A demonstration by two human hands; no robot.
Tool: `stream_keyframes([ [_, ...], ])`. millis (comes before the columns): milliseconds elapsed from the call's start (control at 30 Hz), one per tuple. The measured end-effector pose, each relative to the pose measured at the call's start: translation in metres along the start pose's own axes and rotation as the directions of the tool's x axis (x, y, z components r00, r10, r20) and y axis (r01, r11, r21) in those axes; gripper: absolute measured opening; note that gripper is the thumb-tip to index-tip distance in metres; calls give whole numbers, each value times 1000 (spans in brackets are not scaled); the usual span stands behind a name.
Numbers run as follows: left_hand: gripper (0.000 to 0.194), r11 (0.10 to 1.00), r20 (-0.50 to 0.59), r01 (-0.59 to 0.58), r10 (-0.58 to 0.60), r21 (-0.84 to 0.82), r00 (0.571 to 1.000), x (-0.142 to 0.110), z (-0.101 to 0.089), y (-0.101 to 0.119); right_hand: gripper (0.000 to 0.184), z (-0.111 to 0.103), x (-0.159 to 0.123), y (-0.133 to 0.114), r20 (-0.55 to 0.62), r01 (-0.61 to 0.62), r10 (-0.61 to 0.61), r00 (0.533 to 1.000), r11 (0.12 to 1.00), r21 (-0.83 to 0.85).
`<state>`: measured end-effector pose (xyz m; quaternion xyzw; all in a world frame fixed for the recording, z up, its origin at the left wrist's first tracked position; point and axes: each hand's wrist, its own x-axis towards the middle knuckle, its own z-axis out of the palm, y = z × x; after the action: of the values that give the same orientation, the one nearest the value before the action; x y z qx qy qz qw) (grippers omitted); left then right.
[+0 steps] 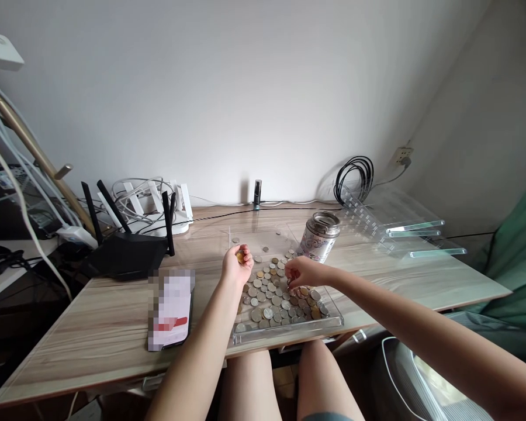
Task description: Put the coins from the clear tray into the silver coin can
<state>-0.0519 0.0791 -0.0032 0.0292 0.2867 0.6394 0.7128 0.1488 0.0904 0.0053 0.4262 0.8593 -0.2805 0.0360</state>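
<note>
1. Pale wood-grain table point(118, 327), lower centre: round silver-and-gold metal coins point(267, 313) fill a clear plastic tray point(289, 330); knocks could scatter them.
2. Left hand point(235, 269): grip cupping coins; loosening could spill them.
3. Right hand point(309, 272): bunched grip, contents unclear.
4. Bumped, the patterned metal-rimmed jar point(318, 244) could topple.

Cannot read the small, round silver and gold metal coins point(267, 313) near the front edge of the wood-grained surface point(109, 327), or the pixelated, black-edged rectangular phone point(172, 313); cannot see inside the curled right hand point(305, 273).
</note>
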Motion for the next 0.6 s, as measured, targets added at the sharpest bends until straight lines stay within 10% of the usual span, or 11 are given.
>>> stream_keyframes([
  [367,15,1000,10,6,-6,8,1000,-1,2,-1,24,11,-9,-6,-21,53,-58,998,977,-207],
  [600,20,987,-28,122,-120,109,992,-5,5,-6,9,-18,-4,-28,-137,62,-66,988,997,-37],
])
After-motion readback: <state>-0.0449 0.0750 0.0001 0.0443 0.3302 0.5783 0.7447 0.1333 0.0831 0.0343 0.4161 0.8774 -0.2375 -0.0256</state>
